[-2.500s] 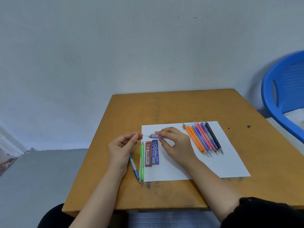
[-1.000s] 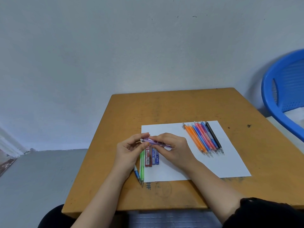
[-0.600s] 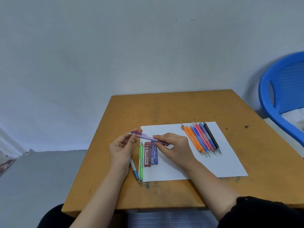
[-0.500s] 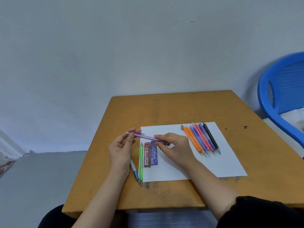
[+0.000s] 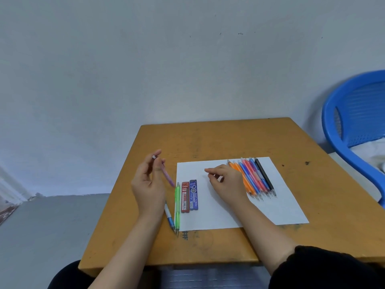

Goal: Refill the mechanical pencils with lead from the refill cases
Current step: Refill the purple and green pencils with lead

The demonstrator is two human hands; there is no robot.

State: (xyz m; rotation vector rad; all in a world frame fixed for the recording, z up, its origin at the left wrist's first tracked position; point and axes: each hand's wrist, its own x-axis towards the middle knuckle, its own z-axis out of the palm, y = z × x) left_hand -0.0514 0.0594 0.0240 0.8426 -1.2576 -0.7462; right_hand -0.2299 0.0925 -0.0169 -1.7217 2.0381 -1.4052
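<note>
This was a plain study corner in a sparse room, not a kitchen or workshop. A small, worn wooden desk [image 5: 229,138] stood close to a bare, pale grey wall [image 5: 145,69] (marked only by a few dark specks), with a blue plastic chair [image 5: 362,113] at its side. Stationery lay on a white sheet of paper [image 5: 281,205]: a row of coloured mechanical pencils [image 5: 256,178] and two lead refill cases [image 5: 193,197]. Pen scribbles [image 5: 185,235] marked the desk's near edge.
</note>
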